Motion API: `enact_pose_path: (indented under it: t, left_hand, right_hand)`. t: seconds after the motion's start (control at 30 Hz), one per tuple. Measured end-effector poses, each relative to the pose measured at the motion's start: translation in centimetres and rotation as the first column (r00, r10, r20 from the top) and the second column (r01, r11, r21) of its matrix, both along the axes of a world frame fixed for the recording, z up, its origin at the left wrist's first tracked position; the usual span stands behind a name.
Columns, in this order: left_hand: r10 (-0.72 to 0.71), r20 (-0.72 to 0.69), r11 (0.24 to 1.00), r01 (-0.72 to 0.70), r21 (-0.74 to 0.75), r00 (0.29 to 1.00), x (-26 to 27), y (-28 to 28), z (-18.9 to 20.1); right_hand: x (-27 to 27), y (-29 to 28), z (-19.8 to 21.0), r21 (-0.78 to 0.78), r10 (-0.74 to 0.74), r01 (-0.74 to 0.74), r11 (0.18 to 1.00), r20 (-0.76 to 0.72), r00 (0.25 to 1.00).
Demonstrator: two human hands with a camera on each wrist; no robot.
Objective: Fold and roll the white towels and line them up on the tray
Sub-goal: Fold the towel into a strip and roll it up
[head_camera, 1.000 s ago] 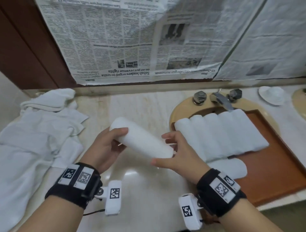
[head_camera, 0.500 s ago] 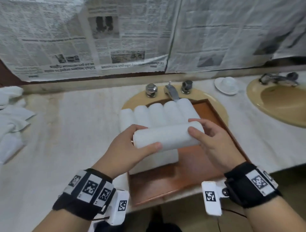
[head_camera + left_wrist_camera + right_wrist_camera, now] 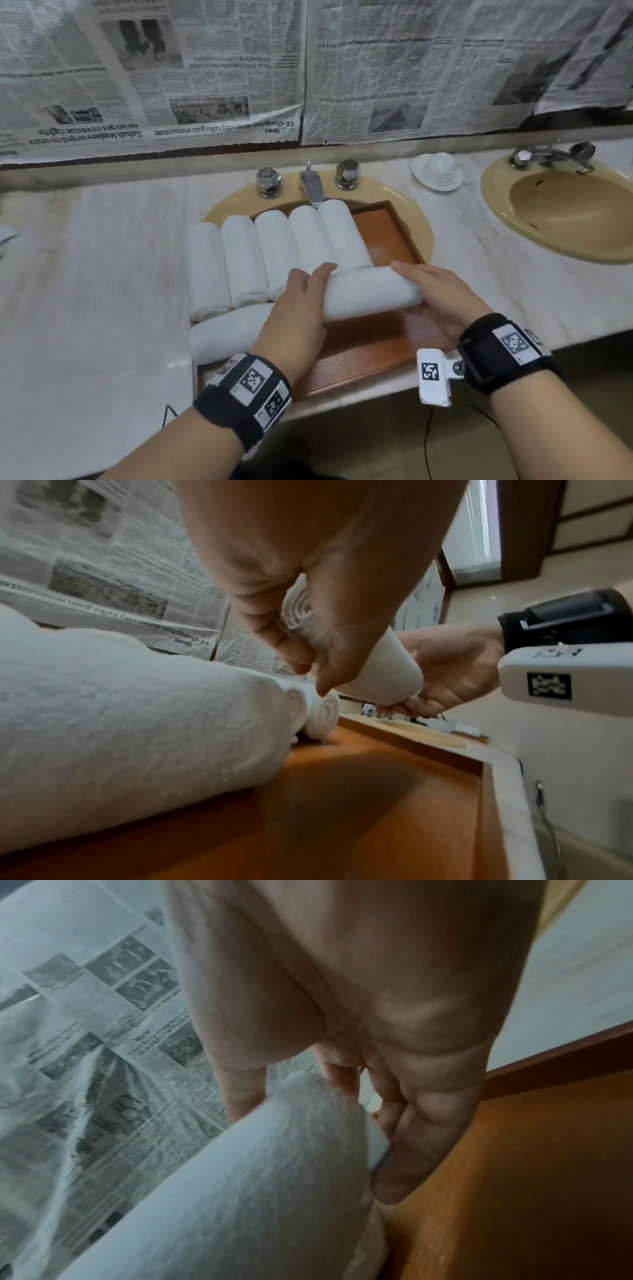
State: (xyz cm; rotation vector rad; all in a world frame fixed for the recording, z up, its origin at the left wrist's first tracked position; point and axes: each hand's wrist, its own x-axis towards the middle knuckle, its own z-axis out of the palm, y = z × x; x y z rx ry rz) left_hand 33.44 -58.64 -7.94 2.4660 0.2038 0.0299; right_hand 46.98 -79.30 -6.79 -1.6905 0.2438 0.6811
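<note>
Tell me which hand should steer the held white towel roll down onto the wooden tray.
Probably right: the right hand holds the held white towel roll over the wooden tray's bare floor; the left hand is above the lying crosswise roll.

Soft, even light over my worktop (image 3: 96, 274); the newspaper (image 3: 205, 68) bends at the wide edges. My wrist views are dimmer and blurred, a bright window (image 3: 476, 528) glaring.
</note>
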Motion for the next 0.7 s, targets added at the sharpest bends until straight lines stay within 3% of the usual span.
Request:
enact_pose_path:
  t: [0.13,0.3,0.7]
  left_hand:
    - [0.004,0.009,0.983,-0.006,0.181,1.0,0.7,0.0,-1.4]
    - [0.031,0.09,0.883,-0.07,0.465,0.995,0.8,-0.3,-3.3]
    - [0.103,0.032,0.82,-0.103,0.563,0.994,0.4,-0.8,-4.2]
  right_hand:
    - [1.0,0.2,-1.8,-0.055,0.0,-0.002,0.998,-0.035,0.999]
    - [0.8,1.0,-3.1,-0.095,-0.006,0.004,0.995,-0.025,1.0]
    - [0.0,2.1,-5.2,-0.269,-0.021,0.052,0.962,0.116,0.993]
